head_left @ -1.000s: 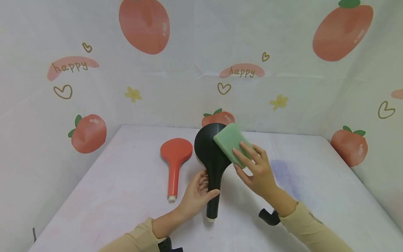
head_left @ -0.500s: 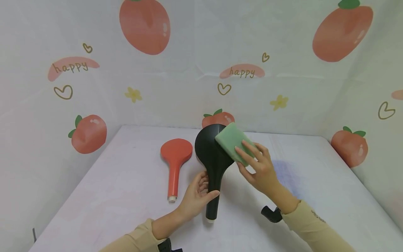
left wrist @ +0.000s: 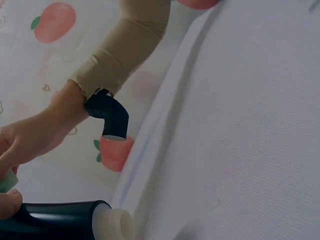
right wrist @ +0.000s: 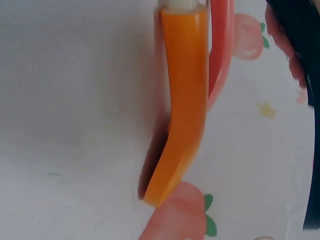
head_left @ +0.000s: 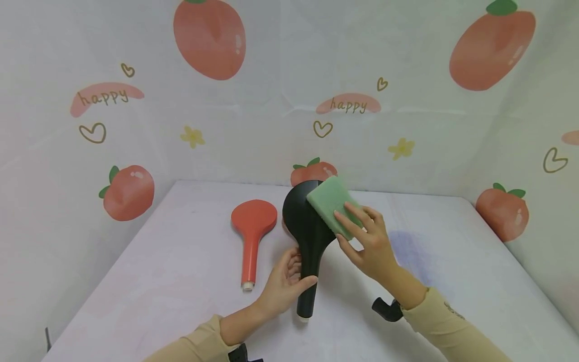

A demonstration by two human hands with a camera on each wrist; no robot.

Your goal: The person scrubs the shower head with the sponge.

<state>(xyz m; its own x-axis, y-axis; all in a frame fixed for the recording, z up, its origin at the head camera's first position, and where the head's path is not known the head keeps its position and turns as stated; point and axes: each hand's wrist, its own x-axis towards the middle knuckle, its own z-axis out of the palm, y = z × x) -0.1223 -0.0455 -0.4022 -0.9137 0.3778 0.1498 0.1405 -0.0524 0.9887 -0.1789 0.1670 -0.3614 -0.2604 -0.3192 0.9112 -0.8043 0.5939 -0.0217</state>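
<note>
In the head view a black shower head (head_left: 308,226) is tilted up off the table, its round end farthest away. My left hand (head_left: 280,289) grips its handle, thumb across the front. The handle's hollow white end (left wrist: 120,224) shows in the left wrist view. My right hand (head_left: 372,241) holds a green sponge (head_left: 332,201) against the right side of the black round part, fingers spread over it. Left of these, a red shower head (head_left: 253,221) lies on the table. An orange shower head (right wrist: 187,90) appears in the right wrist view; I cannot make it out in the head view.
A white cloth with faint stains covers the table (head_left: 181,271). Behind it hangs a white backdrop (head_left: 253,130) printed with fruit and hearts. Black wrist mounts (head_left: 386,309) stick out below the sleeves.
The sponge slid slightly right and then back left over the black shower head. The black shower head has shifted a little right and down in view. The red one stays put.
</note>
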